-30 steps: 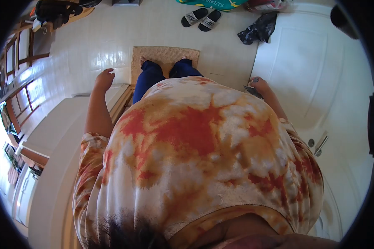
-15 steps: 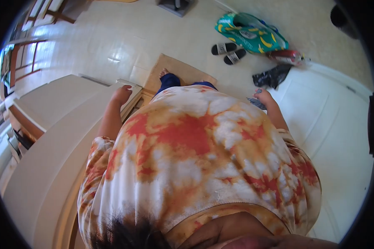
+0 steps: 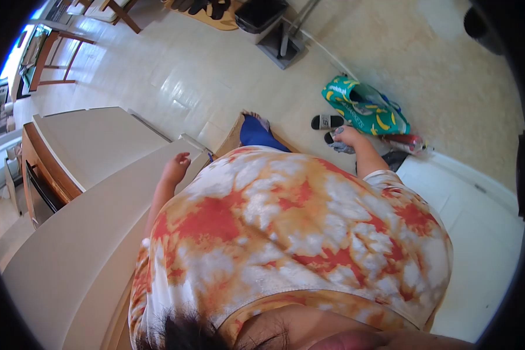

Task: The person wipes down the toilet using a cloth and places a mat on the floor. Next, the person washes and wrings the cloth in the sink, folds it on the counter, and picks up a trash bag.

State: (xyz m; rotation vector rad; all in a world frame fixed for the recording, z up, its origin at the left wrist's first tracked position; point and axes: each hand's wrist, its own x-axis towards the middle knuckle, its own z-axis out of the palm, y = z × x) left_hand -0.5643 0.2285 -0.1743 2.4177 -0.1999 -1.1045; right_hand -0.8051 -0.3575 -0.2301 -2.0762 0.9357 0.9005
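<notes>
My left hand (image 3: 178,167) hangs beside the white curved counter panel, near its far end. Its fingers are loosely bent and apart, with nothing visible in them. On the other side, my right hand (image 3: 349,137) is closed on a crumpled grey cloth (image 3: 342,147), which hangs below the fingers. From this view that hand overlaps one of the black-and-grey slide sandals (image 3: 326,122) on the floor. A green shopping bag with yellow bananas printed on it (image 3: 367,111) lies just beyond the right hand.
A red bottle-like item (image 3: 406,142) and a black plastic bag (image 3: 395,160) lie by the white door (image 3: 466,233) on the right. Ahead are a dustpan (image 3: 281,46), a black bin (image 3: 261,14) and a shoe mat (image 3: 224,20). Wooden chairs (image 3: 70,58) stand at the far left.
My right hand has swung forward with the grey cloth, toward the sandals and bag. My left hand has shifted slightly down in view. The body has stepped and turned; the floor items appear shifted.
</notes>
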